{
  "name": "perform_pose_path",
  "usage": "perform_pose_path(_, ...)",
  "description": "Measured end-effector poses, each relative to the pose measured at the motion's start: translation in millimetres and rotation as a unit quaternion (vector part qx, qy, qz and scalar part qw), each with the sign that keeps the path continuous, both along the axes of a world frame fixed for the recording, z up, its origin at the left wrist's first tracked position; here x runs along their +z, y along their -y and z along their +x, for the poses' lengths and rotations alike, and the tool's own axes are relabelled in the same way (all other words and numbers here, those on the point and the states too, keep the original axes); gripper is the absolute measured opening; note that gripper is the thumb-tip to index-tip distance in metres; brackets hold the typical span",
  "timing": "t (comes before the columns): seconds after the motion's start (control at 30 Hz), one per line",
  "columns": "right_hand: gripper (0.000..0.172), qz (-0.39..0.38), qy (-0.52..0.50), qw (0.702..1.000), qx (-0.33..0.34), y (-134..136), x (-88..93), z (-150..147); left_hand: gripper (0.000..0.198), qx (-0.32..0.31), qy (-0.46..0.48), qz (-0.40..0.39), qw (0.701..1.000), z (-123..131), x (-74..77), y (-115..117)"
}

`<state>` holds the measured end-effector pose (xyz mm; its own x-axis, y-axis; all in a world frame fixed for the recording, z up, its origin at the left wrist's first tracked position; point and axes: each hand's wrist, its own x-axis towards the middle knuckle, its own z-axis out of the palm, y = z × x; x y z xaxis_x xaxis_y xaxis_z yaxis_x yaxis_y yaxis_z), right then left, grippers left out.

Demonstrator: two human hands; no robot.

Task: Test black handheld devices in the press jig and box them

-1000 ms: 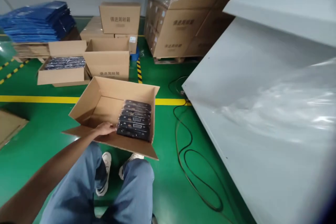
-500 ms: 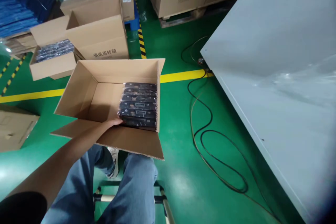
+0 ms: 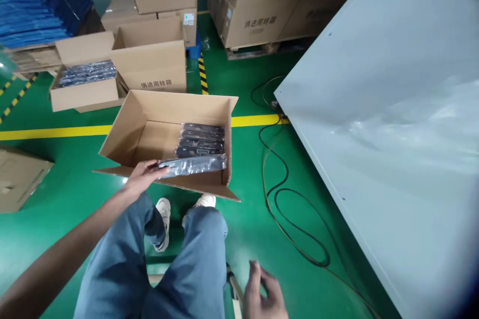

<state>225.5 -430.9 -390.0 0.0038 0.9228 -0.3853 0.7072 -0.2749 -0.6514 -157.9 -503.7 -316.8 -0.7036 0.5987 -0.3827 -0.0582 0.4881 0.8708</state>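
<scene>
An open cardboard box (image 3: 160,132) sits in front of my knees. Several flat dark items in clear plastic (image 3: 202,139) stand in a row on its right side. My left hand (image 3: 144,177) grips the left end of one plastic-wrapped flat dark item (image 3: 196,164), which is raised near the box's front flap. Its right end is at the box's right wall; I cannot tell whether they touch. Low in the view, my right hand (image 3: 264,291) is apart from the box, thumb and fingers slightly parted, with nothing visible in it.
A large grey-white panel (image 3: 374,134) fills the right side. Loose cables (image 3: 284,199) lie on the green floor beside it. Behind the box stand another open box (image 3: 149,60), a shallow box of wrapped items (image 3: 88,88) and stacked cartons (image 3: 258,20). Another carton (image 3: 22,177) is at left.
My left hand has lifted one wrapped item from the front of the row and tilted it. My right hand has come into view at the bottom. The camera view has shifted somewhat.
</scene>
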Motion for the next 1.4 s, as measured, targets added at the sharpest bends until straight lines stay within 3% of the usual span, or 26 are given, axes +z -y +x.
perform_pose_path(0.1, 0.072, 0.009, -0.193, 0.981, 0.029, -11.3, 59.2, -79.6, 0.059, 0.064, 0.015, 0.096, 0.993, 43.2, 34.0, 45.4)
perform_pose_path(0.17, 0.086, -0.046, -0.340, 0.938, 0.050, -5.8, 87.8, -122.6, 0.055, 0.070, 0.024, 0.117, 0.990, 74.9, 46.0, 72.7)
perform_pose_path(0.23, 0.085, -0.088, -0.438, 0.893, 0.049, 7.9, 105.9, -151.1, 0.049, 0.050, 0.020, 0.106, 0.993, 101.8, 51.2, 97.6)
perform_pose_path(0.3, 0.072, -0.107, -0.478, 0.871, 0.030, 24.4, 116.3, -163.6, 0.044, 0.004, 0.000, 0.071, 0.997, 118.6, 53.2, 120.1)
perform_pose_path(0.4, 0.057, -0.094, -0.469, 0.878, 0.025, 44.4, 128.1, -159.7, 0.043, -0.103, -0.055, 0.028, 0.993, 122.0, 56.1, 147.0)
perform_pose_path(0.5, 0.049, -0.069, -0.439, 0.890, 0.097, 58.2, 143.1, -146.2, 0.057, -0.172, -0.027, 0.073, 0.982, 113.7, 60.4, 159.5)
perform_pose_path(0.57, 0.046, -0.081, -0.437, 0.883, 0.151, 67.2, 153.1, -139.7, 0.070, -0.188, 0.063, 0.111, 0.974, 113.8, 63.3, 157.5)
perform_pose_path(0.67, 0.048, -0.162, -0.441, 0.862, 0.188, 81.8, 162.6, -134.3, 0.071, -0.203, 0.205, 0.119, 0.950, 128.3, 68.2, 144.6)
perform_pose_path(0.77, 0.047, -0.206, -0.430, 0.854, 0.208, 90.0, 165.4, -128.5, 0.065, -0.172, 0.245, 0.126, 0.946, 147.3, 74.7, 136.5)
perform_pose_path(0.83, 0.044, -0.137, -0.413, 0.876, 0.207, 87.4, 165.7, -123.3, 0.061, -0.148, 0.242, 0.126, 0.951, 154.1, 78.9, 139.7)
perform_pose_path(0.93, 0.045, 0.059, -0.380, 0.910, 0.153, 71.0, 168.5, -115.5, 0.062, -0.142, 0.248, 0.107, 0.952, 153.2, 83.5, 152.5)
perform_pose_path(1.03, 0.046, 0.225, -0.338, 0.902, 0.146, 47.3, 179.1, -110.4, 0.065, -0.163, 0.250, 0.095, 0.949, 147.0, 86.5, 164.2)
perform_pose_path(1.13, 0.024, 0.306, -0.277, 0.881, 0.230, 27.3, 196.0, -108.0, 0.064, -0.191, 0.270, 0.091, 0.939, 142.0, 88.7, 171.4)
perform_pose_path(1.2, 0.010, 0.292, -0.265, 0.874, 0.285, 19.1, 206.2, -106.3, 0.065, -0.205, 0.289, 0.087, 0.931, 139.3, 88.8, 175.6)
perform_pose_path(1.33, 0.010, 0.192, -0.340, 0.857, 0.335, 11.9, 213.3, -100.4, 0.069, -0.217, 0.345, 0.078, 0.910, 133.2, 84.4, 185.9)
perform_pose_path(1.4, 0.010, 0.155, -0.389, 0.842, 0.340, 10.8, 210.5, -97.6, 0.074, -0.235, 0.392, 0.087, 0.885, 130.9, 81.1, 189.7)
